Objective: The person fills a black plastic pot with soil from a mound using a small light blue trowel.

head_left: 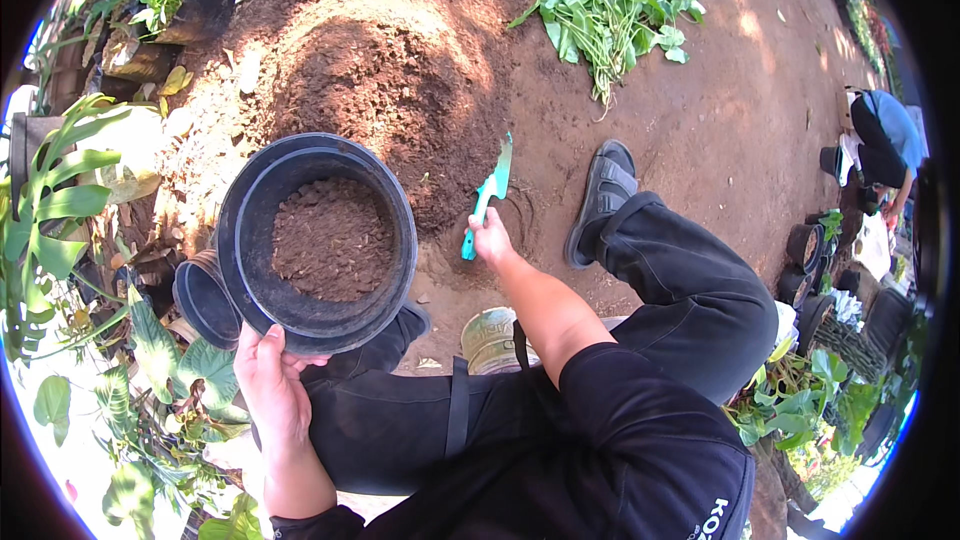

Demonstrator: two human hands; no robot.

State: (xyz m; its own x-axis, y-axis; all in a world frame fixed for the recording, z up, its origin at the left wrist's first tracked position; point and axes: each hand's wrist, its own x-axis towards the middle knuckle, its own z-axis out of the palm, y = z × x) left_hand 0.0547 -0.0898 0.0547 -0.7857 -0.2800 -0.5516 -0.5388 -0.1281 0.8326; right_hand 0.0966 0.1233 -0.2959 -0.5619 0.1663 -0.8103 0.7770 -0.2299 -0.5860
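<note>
My left hand [272, 380] grips the near rim of a black plastic plant pot [262, 285], thumb over the edge. Brown soil [335, 240] covers the bottom of the pot, which tilts so that its inside shows. In my right hand [490, 237] is the handle of a turquoise hand trowel [495, 185]. Its blade points away from me, beside the near right edge of a heap of loose brown soil [390, 70]. The fingers of my right hand are closed round the handle. Some fingers of my left hand are hidden behind the pot.
A stack of smaller pots [205, 300] stands left of the held pot. Uprooted leafy plants [615, 10] lie beyond the trowel. Potted foliage [65, 210] lines the left side. An upturned pale bucket [490, 340] is between my legs. Another person [885, 135] bends over at far right.
</note>
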